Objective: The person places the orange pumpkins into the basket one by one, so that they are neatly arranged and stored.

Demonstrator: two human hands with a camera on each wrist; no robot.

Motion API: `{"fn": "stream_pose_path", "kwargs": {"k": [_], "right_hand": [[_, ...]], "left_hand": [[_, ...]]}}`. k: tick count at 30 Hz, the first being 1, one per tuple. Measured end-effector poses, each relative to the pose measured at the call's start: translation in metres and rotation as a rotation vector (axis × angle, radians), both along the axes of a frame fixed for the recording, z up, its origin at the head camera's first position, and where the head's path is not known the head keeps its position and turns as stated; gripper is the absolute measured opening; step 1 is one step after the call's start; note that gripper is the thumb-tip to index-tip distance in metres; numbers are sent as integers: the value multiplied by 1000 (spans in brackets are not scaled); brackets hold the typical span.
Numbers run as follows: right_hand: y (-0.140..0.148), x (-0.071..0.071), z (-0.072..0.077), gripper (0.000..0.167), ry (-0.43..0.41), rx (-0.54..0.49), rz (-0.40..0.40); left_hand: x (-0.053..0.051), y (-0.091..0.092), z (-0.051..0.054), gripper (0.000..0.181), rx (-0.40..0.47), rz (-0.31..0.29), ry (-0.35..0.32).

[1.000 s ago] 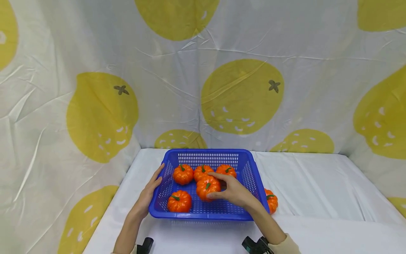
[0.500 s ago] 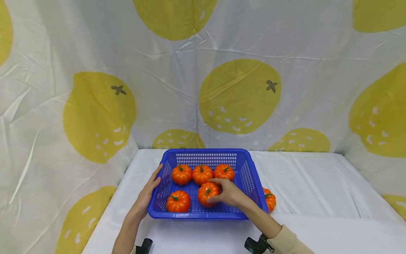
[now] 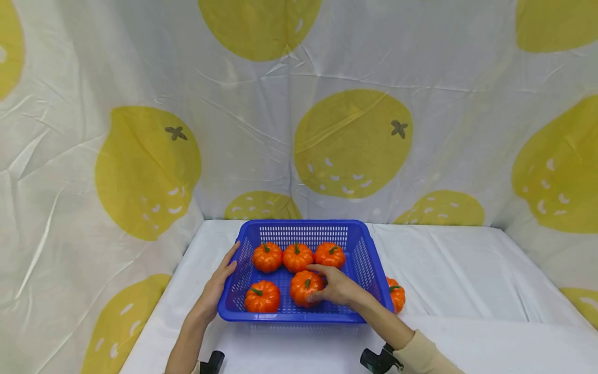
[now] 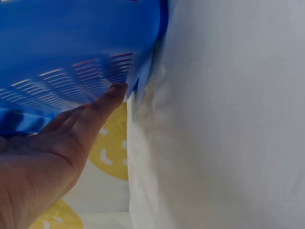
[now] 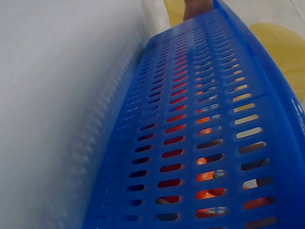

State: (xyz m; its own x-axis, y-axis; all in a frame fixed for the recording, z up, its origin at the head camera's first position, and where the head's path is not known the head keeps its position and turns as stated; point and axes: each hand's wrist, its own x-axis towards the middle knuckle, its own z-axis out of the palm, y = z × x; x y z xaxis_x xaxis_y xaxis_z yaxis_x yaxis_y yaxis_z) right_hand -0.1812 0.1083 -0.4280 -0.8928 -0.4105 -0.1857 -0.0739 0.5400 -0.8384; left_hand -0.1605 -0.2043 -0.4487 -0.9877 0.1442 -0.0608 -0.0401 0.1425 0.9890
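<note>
In the head view a blue plastic basket (image 3: 299, 318) with slotted walls sits on the white-covered table. My left hand (image 3: 216, 284) rests along its left side; the left wrist view shows the extended fingers (image 4: 97, 112) against the outer wall, below the rim. Inside the basket, at front centre, my right hand (image 3: 337, 286) holds a small orange pumpkin (image 3: 304, 289) between thumb and fingers. Beside it, at front left, sits another pumpkin (image 3: 262, 297). Three more make a back row: a left one (image 3: 267, 257), a middle one (image 3: 297, 257) and a right one (image 3: 329, 255).
Outside the basket's right wall lies another pumpkin (image 3: 397, 295), partly hidden by the rim. White cloth (image 3: 448, 275) covers the table. Behind and at the sides hangs a lemon-print curtain (image 3: 252, 156). The right wrist view is filled mostly by the basket's slotted wall (image 5: 190, 119).
My right hand has lowered the pumpkin from in front of the back row to the basket's front centre, and still holds it. The left hand stays at the basket's side.
</note>
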Motion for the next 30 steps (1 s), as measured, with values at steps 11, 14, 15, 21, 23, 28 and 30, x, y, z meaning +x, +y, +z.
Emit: {"fn": "stream_pose_path", "kwargs": {"k": [11, 14, 15, 21, 23, 28, 30], "right_hand": [[3, -2, -2, 63, -16, -35, 4], [4, -2, -2, 65, -30, -43, -22], [5, -2, -2, 65, -36, -45, -29], [4, -3, -3, 61, -73, -88, -4], [3, -3, -2, 63, -86, -101, 16], [0, -3, -2, 67, -155, -136, 58], [0, -3, -2, 67, -180, -161, 56]], "left_hand": [[1, 1, -2, 56, -1, 5, -8], [0, 1, -2, 56, -1, 1, -7], [0, 2, -2, 56, -2, -1, -6], [0, 3, 1, 56, -13, 10, -8], [0, 2, 2, 56, -17, 14, -9], [1, 1, 1, 56, -17, 10, -6], [1, 0, 0, 56, -19, 9, -7]]}}
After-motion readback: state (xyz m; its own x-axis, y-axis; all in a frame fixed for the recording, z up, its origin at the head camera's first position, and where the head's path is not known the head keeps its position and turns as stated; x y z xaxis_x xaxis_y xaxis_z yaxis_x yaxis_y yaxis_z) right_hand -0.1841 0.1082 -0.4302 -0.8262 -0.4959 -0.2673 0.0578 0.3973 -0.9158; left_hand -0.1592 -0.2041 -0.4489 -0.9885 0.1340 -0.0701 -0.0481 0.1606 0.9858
